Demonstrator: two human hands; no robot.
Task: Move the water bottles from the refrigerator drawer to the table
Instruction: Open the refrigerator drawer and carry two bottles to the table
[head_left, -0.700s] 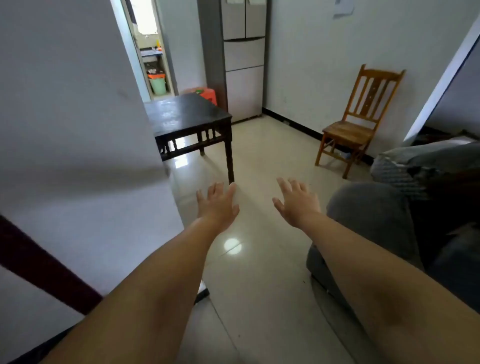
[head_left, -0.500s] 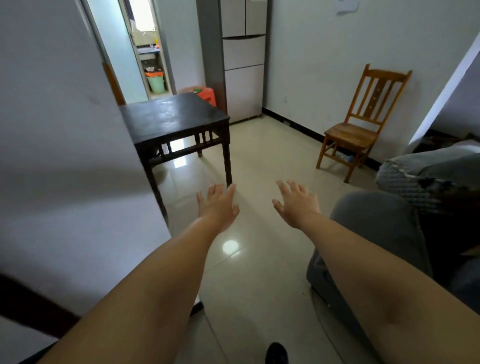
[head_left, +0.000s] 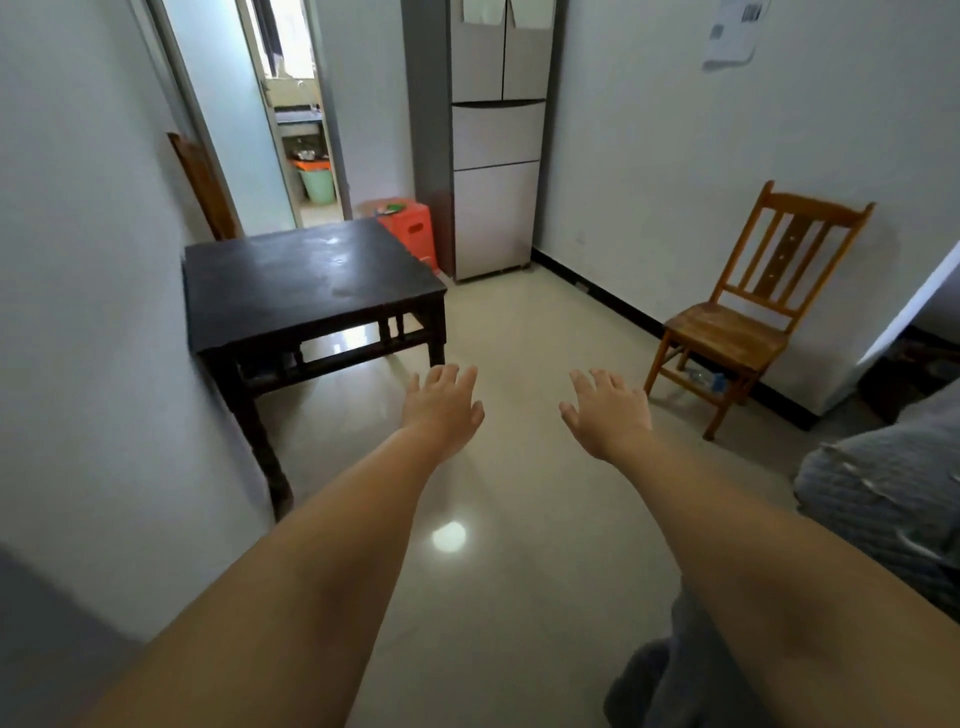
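Bottles are not visible; the fridge (head_left: 496, 156) stands shut, far beyond both hands. Left hand (head_left: 442, 410) and right hand (head_left: 608, 413) reach forward, fingers spread, holding nothing. Beyond the left hand to its left stands the table (head_left: 306, 280); a chair (head_left: 748, 317) stands right of the right hand.

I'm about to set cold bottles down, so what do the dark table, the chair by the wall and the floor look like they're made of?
Dark table: looks like wood with a near-black, worn semi-gloss finish; dull patches and carved rails show. Chair: orange-brown varnished wood, grain visible on the seat. Floor: probably glazed beige tile, mirroring a light spot.
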